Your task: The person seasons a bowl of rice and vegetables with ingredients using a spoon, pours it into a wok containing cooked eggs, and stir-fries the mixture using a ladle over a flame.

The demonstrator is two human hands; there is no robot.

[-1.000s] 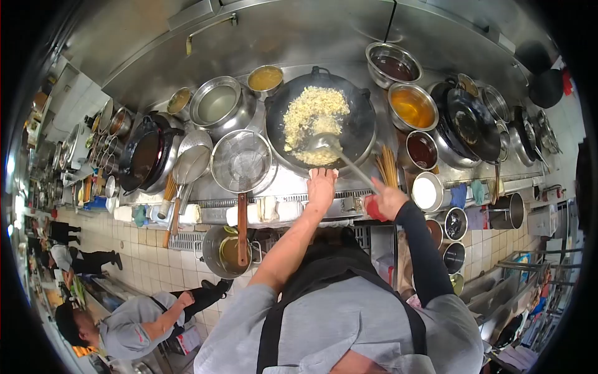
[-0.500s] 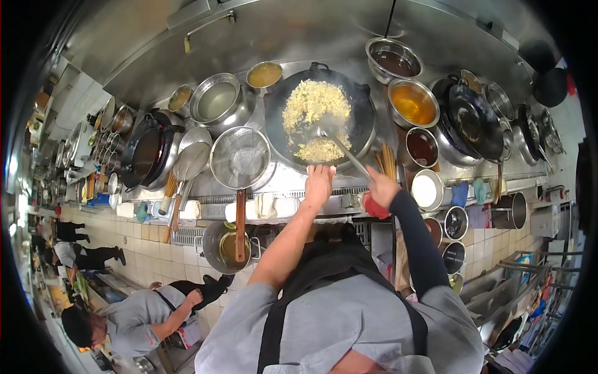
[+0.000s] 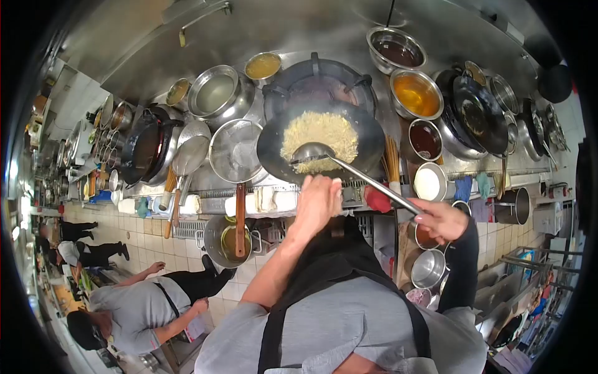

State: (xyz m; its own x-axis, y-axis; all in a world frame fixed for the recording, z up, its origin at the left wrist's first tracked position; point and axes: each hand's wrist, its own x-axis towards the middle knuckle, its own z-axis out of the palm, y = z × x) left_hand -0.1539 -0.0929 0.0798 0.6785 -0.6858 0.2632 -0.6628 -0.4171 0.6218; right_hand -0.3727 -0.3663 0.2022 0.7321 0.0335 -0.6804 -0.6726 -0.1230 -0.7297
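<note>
My left hand [image 3: 316, 204] is closed at the near edge of a black wok [image 3: 269, 153], with something pale, perhaps a cloth, by its fingers. The wok sits pulled toward me, partly off the burner ring [image 3: 293, 80]. Yellowish fried rice [image 3: 327, 129], apparently with egg bits, fills the wok's middle. In my right hand [image 3: 443, 219] is the end of a long-handled metal ladle [image 3: 313, 151], held out to the right. The ladle's bowl rests against the near side of the rice.
Left of the wok are a wire strainer [image 3: 235, 149] and a pot of cloudy liquid [image 3: 215, 93]. On the right stand bowls of amber liquid [image 3: 416, 95] and dark sauce [image 3: 426, 138], plus a bamboo brush [image 3: 391, 159]. A co-worker [image 3: 140, 305] stands at the lower left.
The wok has come toward me, uncovering the burner behind it. My right hand has moved right and down with the ladle, whose bowl is now lower and further left.
</note>
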